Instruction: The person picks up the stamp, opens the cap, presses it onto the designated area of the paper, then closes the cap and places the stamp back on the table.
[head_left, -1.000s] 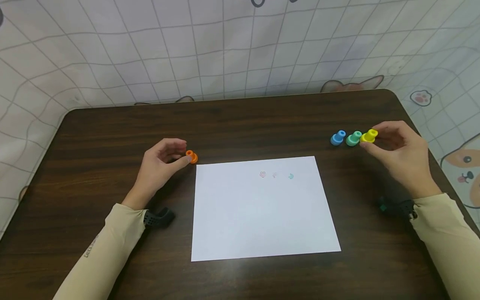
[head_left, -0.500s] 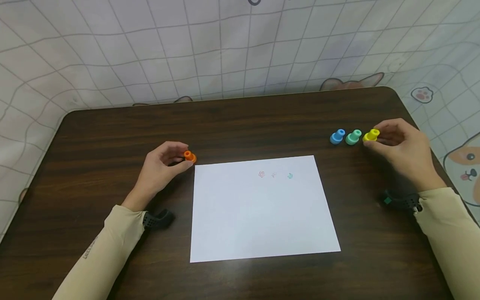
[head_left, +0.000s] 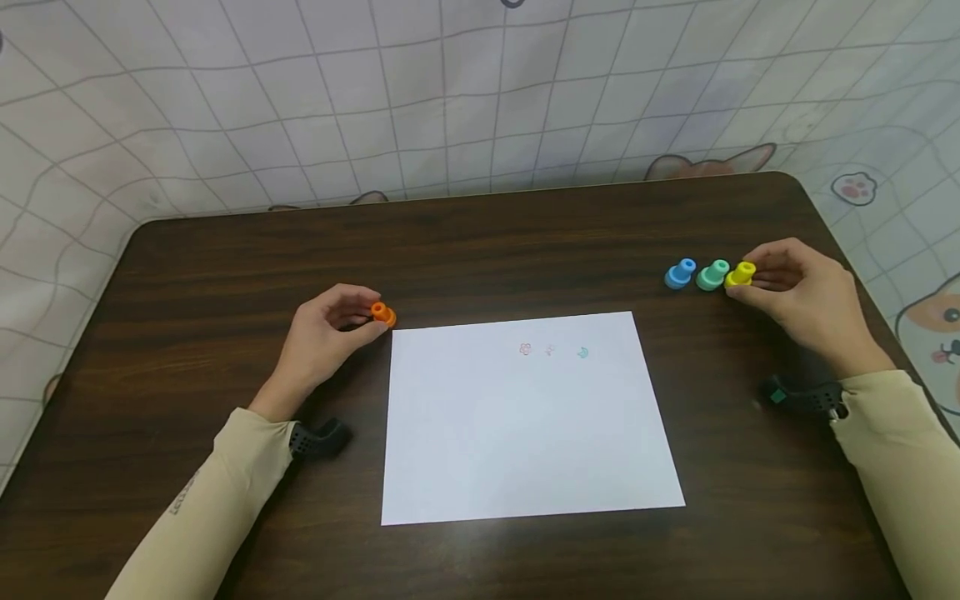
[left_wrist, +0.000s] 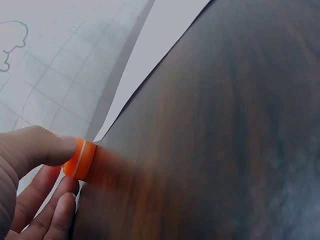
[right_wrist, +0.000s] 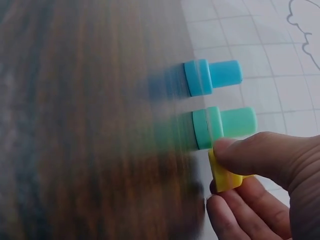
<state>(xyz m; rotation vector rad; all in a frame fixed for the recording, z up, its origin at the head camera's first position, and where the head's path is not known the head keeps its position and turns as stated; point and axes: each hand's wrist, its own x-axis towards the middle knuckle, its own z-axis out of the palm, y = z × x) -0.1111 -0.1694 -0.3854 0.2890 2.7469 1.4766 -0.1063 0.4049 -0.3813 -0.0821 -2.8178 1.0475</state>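
My left hand (head_left: 330, 327) pinches a small orange stamp (head_left: 382, 313) on the dark wooden table (head_left: 480, 250), just off the top left corner of a white sheet of paper (head_left: 525, 417). In the left wrist view the thumb lies on the orange stamp (left_wrist: 80, 159). My right hand (head_left: 795, 292) grips a yellow stamp (head_left: 741, 274) at the right end of a row with a green stamp (head_left: 711, 275) and a blue stamp (head_left: 679, 273). The right wrist view shows the yellow stamp (right_wrist: 222, 176) held next to the green stamp (right_wrist: 222, 126) and the blue stamp (right_wrist: 212, 76).
The paper bears three small stamped marks (head_left: 551, 351) near its top edge. A checked cloth backdrop (head_left: 450, 100) with cartoon animals rises behind the table. Black wrist straps (head_left: 318, 437) show at both sleeves.
The right hand has lowered the yellow stamp slightly, down beside the green one. The left hand keeps its pinch on the orange stamp, barely shifted.
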